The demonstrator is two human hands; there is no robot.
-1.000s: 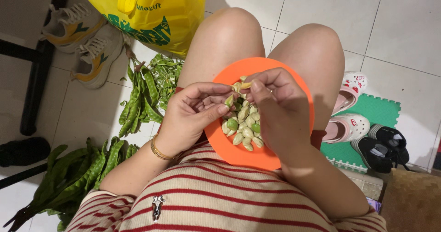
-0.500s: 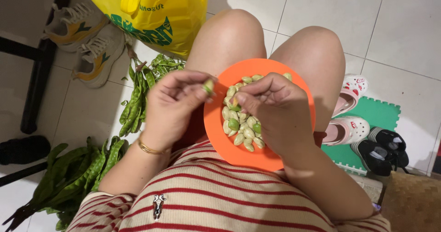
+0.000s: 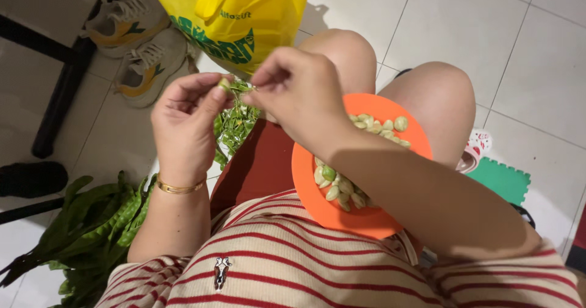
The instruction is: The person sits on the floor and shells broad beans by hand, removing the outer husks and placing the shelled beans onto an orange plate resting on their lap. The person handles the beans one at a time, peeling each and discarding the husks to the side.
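I pinch a small green bean [image 3: 225,84] in my left hand [image 3: 183,122], out over the pods on the floor [image 3: 235,122]; my right hand [image 3: 299,88] nips its skin. I peel gently, away from the orange bowl [image 3: 372,219].

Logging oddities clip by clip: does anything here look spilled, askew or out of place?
Green pod scraps are strewn on the floor tiles beside the knee, not in any container. The orange plate of beans rests on the lap, partly under the right forearm. Nothing looks damaged.
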